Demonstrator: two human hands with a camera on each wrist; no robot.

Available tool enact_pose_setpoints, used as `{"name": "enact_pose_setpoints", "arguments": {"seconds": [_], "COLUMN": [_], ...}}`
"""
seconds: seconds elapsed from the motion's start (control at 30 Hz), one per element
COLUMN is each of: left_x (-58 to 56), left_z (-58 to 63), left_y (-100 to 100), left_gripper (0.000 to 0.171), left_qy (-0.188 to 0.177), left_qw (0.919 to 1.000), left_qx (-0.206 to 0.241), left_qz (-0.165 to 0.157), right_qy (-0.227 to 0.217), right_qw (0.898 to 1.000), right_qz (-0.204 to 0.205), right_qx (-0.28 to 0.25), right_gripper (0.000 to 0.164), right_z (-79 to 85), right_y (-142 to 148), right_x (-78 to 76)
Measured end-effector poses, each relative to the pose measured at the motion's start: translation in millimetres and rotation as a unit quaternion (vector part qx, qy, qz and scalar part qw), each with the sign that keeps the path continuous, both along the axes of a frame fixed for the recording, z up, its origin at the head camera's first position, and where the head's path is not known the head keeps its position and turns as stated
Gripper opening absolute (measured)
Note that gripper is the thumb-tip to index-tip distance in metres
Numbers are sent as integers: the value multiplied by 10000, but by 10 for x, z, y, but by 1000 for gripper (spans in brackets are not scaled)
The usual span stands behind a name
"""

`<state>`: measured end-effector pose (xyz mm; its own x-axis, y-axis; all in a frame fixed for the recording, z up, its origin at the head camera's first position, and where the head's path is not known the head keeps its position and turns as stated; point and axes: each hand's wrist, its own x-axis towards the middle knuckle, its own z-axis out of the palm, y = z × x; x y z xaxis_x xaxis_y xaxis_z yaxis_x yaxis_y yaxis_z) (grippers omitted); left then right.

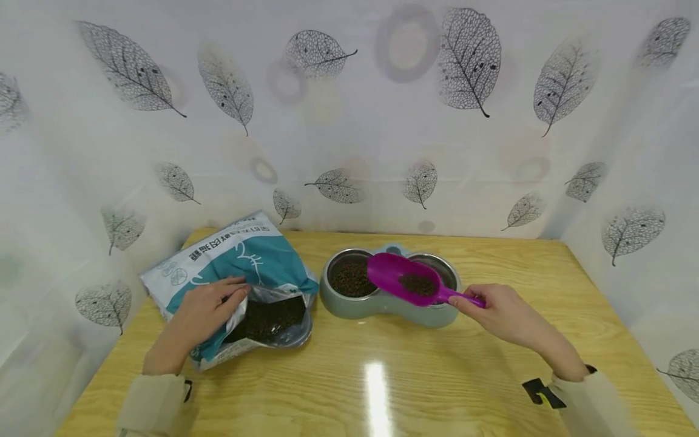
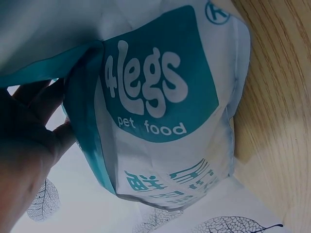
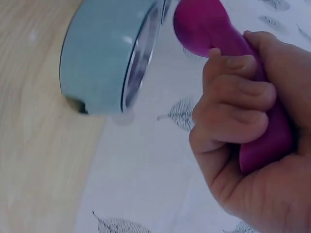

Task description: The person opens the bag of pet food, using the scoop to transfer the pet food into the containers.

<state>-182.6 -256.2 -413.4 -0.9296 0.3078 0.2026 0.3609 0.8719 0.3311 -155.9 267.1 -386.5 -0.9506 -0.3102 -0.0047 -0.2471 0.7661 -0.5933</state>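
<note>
My right hand (image 1: 502, 312) grips the handle of a magenta scoop (image 1: 384, 274), its fingers curled round it in the right wrist view. Some brown kibble (image 1: 418, 284) lies in the scoop, which is over the double pet bowl (image 1: 357, 306) and partly covers both metal dishes. The left dish holds kibble; much of the right dish is hidden. At the left, my left hand (image 1: 210, 309) holds the open mouth of a teal and white pet food bag (image 2: 150, 87) by its edge. Dark kibble (image 1: 267, 321) shows inside the bag.
A wooden table (image 1: 306, 394) carries the bag and the bowl. A pale curtain (image 1: 371, 139) printed with leaves stands behind and along both sides of the table. The bag leans toward the curtain at the left.
</note>
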Motion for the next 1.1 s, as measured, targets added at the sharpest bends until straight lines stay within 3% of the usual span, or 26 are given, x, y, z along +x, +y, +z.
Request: {"name": "enact_pose_setpoints", "arguments": {"seconds": [0.23,0.47,0.77,0.97,1.1], "left_x": [10,17,7,-2,-2], "left_z": [-3,2,-11,-19,-23], "left_y": [-5,-10,-23,-27,-26], "left_gripper": [36,35,35,37,36], "left_qy": [85,35,47,-63,-42], "left_qw": [10000,10000,10000,10000,10000], "left_qx": [-5,-6,0,-35,11], "left_qz": [6,-15,-11,-28,-52], "right_qy": [418,653,1610,2486,2825], "right_qw": [9948,9862,9610,9375,9282], "right_qz": [-336,-510,-804,-739,-691], "right_qx": [872,1436,2098,2321,2319], "right_gripper": [31,36,45,45,47], "right_z": [72,133,217,182,159], "right_y": [280,372,319,269,257], "right_x": [-2,28,96,123,130]}}
